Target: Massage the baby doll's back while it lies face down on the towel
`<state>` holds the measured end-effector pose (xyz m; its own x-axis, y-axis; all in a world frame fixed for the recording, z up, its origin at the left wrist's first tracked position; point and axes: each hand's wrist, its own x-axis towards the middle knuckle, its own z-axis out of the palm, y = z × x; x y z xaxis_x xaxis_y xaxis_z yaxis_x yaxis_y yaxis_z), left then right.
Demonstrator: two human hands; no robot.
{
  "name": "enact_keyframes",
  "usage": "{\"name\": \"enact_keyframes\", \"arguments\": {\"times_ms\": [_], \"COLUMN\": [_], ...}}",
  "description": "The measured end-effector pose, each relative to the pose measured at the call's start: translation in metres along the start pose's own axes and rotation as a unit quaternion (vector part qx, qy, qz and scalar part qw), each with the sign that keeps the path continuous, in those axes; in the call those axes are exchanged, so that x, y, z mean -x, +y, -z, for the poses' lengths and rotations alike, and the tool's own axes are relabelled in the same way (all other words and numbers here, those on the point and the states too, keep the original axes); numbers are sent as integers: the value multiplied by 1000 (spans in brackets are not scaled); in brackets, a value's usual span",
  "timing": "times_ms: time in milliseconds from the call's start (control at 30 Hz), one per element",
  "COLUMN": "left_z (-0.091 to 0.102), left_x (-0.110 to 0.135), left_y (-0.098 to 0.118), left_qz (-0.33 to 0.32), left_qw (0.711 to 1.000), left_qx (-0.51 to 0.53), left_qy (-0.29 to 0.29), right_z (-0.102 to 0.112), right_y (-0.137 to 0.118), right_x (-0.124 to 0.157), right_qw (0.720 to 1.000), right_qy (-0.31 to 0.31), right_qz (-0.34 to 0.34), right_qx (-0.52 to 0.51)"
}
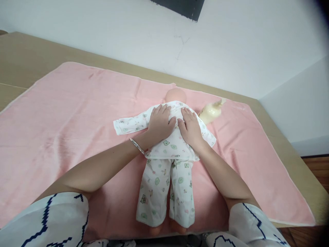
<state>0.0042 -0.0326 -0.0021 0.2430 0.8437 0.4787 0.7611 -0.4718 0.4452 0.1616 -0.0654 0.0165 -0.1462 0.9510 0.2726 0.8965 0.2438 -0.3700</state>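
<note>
A baby doll [175, 95] lies face down on a pink blanket [84, 103], its head toward the wall and its feet toward me. It wears a white printed top [169, 148] and matching trousers [155, 195]. My left hand [161, 122] rests flat on the left side of its upper back, fingers stretched out. On the other side of the back lies my right hand [190, 127], also flat with the fingers extended. Both hands touch the cloth and grip nothing. One sleeve [131, 124] stretches out to the left. The doll's face is hidden.
A pale yellow bottle [211, 112] lies on the blanket to the right of the doll's head. Beneath the blanket is a wooden table [38, 51], set against a white wall [115, 37]. A dark panel [182, 7] shows on the wall.
</note>
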Motion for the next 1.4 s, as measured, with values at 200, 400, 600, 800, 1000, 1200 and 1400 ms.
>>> {"name": "enact_keyframes", "arguments": {"times_ms": [200, 400, 600, 800, 1000, 1200, 1400], "left_z": [1, 1, 10, 14, 11, 20, 22], "left_x": [0, 0, 6, -2, -15, 3, 9], "left_y": [1, 1, 8, 4, -6, 13, 23], "left_qz": [-4, 1, -73, -88, -27, -93, -100], "left_qw": [1000, 1000, 997, 996, 996, 988, 988], "left_qx": [-7, -7, -33, -19, -55, -114, -114], "left_qy": [0, 3, -10, -30, -70, -39, -33], "right_z": [0, 1, 10, 17, 9, 12, 9], "right_y": [0, -1, 19, 24, -27, -9, 13], "right_x": [0, 0, -10, -14, 15, 4, -12], "right_qw": [1000, 1000, 997, 994, 999, 999, 997], "right_qy": [1, -3, -43, -19, 11, 20, -4], "right_qz": [-2, 1, 56, 41, 21, 34, 70], "right_qx": [1, 6, -31, -95, 47, 3, -20]}}
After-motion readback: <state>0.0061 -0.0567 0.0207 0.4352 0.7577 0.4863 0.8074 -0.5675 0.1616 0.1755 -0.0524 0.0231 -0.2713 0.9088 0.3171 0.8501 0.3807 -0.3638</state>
